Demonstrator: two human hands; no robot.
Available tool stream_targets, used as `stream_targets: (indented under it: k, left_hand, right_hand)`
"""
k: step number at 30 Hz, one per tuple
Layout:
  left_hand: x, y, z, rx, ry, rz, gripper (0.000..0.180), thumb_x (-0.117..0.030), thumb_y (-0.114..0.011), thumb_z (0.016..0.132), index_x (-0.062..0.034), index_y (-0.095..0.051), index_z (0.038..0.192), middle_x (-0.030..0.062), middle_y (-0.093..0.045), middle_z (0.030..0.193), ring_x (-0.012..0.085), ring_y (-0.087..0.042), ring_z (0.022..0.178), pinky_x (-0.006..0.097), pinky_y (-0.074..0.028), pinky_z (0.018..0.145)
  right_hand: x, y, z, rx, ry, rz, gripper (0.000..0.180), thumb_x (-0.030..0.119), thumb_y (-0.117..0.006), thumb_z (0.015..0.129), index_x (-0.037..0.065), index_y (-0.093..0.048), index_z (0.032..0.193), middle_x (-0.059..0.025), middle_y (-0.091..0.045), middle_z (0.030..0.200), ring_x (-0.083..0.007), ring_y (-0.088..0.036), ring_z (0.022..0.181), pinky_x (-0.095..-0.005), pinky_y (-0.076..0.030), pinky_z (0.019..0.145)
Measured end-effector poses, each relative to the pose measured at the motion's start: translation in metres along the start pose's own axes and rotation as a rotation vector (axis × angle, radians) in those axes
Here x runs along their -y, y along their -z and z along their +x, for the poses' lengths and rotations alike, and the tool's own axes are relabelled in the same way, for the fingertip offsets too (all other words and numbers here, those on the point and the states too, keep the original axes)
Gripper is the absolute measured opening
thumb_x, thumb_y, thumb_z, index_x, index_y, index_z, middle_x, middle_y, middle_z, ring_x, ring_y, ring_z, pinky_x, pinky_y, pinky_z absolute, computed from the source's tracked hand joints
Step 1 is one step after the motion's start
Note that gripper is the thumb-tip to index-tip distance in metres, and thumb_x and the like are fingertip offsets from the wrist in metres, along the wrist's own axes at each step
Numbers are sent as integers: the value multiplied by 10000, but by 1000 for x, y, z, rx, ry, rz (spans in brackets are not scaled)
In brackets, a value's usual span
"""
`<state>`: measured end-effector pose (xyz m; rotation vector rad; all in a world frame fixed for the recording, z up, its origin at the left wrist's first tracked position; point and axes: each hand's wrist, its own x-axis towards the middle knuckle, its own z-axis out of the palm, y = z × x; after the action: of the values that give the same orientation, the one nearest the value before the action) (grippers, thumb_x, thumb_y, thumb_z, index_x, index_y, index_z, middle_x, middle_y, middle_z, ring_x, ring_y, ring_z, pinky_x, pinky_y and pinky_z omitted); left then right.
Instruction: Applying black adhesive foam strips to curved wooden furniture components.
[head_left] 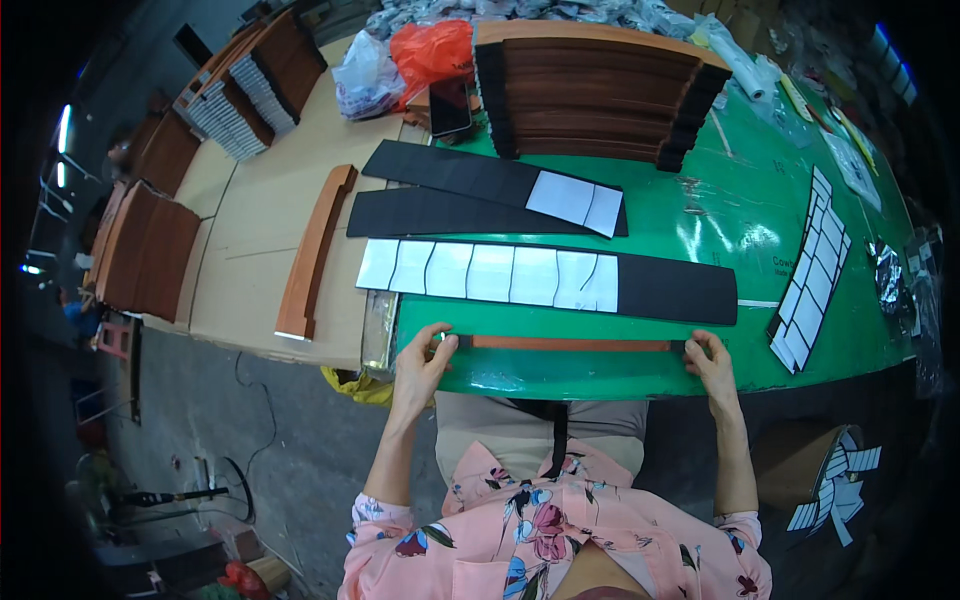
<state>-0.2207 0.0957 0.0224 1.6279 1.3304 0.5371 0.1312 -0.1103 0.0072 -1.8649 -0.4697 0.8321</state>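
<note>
Close to the front table edge, a thin brown strip (570,344) with black ends lies crosswise before me, seen edge-on. The fingers of my left hand (423,365) pinch its left end, and my right hand (712,365) pinches the right end. Just beyond it is a long black foam-like strip (675,290), its left part covered by white backing pieces. Two more black strips (440,170) lie crossed farther back, one bearing white pieces at its right end. On the right sits a black sheet with white backing pieces (810,270).
A stack of brown slats with black ends (595,95) stands at the back of the green table (700,230). A phone (450,107) leans near plastic bags (365,78). One brown slat (318,250) and further stacks (145,250) occupy the cardboard-covered left side. A bin (810,465) holds backing scraps.
</note>
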Motion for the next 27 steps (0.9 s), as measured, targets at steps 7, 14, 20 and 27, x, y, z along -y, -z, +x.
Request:
stream_targets:
  k: [7, 14, 20, 27]
  left_hand:
    - [-45, 33, 1, 73, -211, -237, 308, -137, -554, 906, 42, -546, 1157, 31, -606, 943, 66, -546, 817, 203, -445, 715]
    - [-177, 41, 131, -144, -763, -180, 474, -138, -520, 919, 66, -372, 1320, 168, -526, 1241, 186, -505, 1141, 287, -378, 955]
    - [-240, 19, 230, -189, -665, -269, 332, -112, -544, 905, 10, -551, 1214, 69, -644, 1046, 108, -576, 925, 248, -431, 833]
    - [-251, 6, 277, -131, -614, -285, 259, -109, -564, 891, -6, -623, 1122, 20, -656, 962, 69, -562, 857, 224, -431, 763]
  right_hand:
    - [45, 34, -10, -1, 251, 63, 359, 127, -648, 816, -15, -563, 1134, -58, -583, 1031, -118, -548, 909, -237, -449, 780]
    - [182, 30, 96, -257, 914, -14, 387, 109, -597, 868, -19, -503, 1220, -118, -557, 1165, -183, -514, 1108, -304, -411, 921]
    - [251, 39, 208, -385, 1016, -79, 303, 91, -562, 887, 14, -564, 1180, -93, -605, 1143, -156, -567, 1059, -280, -427, 913]
    - [258, 43, 293, -335, 995, -102, 284, 65, -562, 878, 70, -600, 1159, -46, -648, 1055, -127, -600, 978, -252, -465, 837]
